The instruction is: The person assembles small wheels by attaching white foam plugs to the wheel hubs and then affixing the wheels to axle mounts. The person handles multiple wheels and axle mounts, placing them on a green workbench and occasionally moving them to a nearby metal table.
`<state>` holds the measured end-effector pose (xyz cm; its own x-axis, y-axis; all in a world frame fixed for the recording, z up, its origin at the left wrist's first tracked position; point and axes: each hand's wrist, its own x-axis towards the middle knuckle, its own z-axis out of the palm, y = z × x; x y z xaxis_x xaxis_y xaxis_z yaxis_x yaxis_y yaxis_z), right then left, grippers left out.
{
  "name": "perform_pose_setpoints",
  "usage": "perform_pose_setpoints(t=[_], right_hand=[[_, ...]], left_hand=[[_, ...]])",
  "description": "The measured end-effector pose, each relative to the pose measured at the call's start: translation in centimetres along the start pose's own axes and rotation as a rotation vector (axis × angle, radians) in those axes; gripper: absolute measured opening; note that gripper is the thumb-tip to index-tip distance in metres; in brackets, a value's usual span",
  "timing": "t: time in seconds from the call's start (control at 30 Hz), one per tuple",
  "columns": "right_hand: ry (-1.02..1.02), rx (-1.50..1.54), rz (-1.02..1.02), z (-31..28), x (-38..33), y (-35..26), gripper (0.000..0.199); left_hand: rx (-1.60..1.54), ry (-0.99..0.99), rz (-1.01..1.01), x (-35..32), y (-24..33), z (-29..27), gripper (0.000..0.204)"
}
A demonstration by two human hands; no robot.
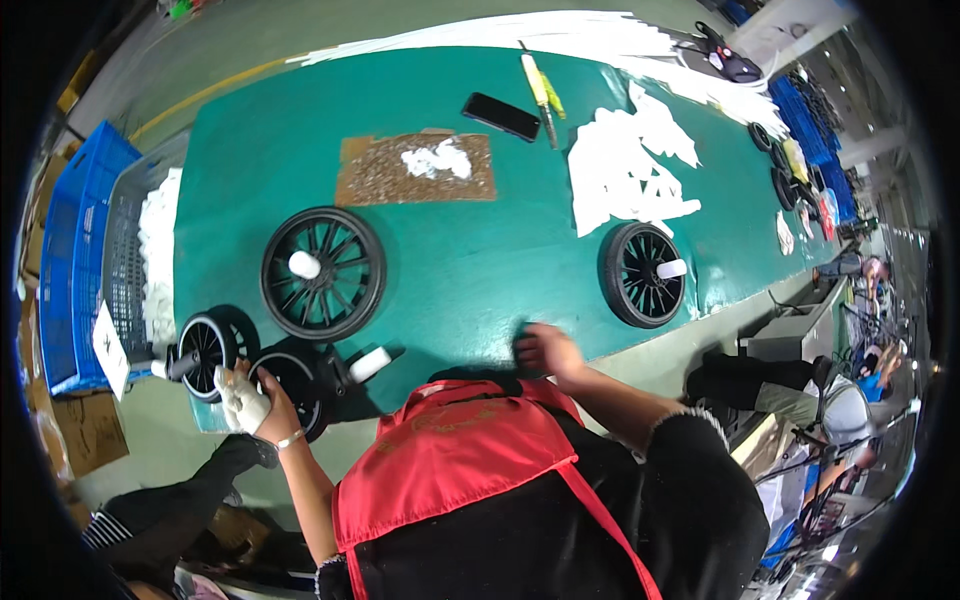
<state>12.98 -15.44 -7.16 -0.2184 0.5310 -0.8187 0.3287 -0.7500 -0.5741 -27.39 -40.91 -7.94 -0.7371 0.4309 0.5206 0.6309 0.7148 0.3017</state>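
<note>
At the table's lower left, my left hand (272, 412) is closed around a crumpled white cloth (242, 402). Right beside it are a small spoked wheel with a pale rim (205, 352) and a black double-wheel piece (345, 372) with a white sleeve on its axle. Over the near table edge, my right hand (550, 352) has its fingers curled; something dark shows at the fingertips, too unclear to name. A large black spoked wheel (342, 300) lies flat farther in, a white sleeve at its hub. Another black wheel (632, 290) with a white sleeve lies to the right.
The green table (480, 255) carries a brown board (365, 180) with white cloth on it, a phone (500, 116), a yellow-handled knife (535, 85) and white sheets (605, 170). Blue crates (80, 270) stand left. Small wheels (783, 188) lie far right, near other people.
</note>
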Motion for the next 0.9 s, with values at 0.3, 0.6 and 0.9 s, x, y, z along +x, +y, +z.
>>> perform_pose_setpoints(t=[0.3, 0.6, 0.9], right_hand=[[1.038, 0.428, -0.249, -19.0, 4.8, 3.3, 0.047], [0.265, 0.826, -0.1, -27.2, 0.9, 3.3, 0.014], [0.238, 0.029, -0.761, -11.9, -10.3, -7.9, 0.03]], left_hand=[[0.334, -0.546, -0.238, 10.4, 5.6, 9.1, 0.074], [-0.797, -0.622, -0.663, 8.3, 12.3, 4.4, 0.071], [-1.349, -0.775, -1.193, -3.3, 22.6, 0.0, 0.066]])
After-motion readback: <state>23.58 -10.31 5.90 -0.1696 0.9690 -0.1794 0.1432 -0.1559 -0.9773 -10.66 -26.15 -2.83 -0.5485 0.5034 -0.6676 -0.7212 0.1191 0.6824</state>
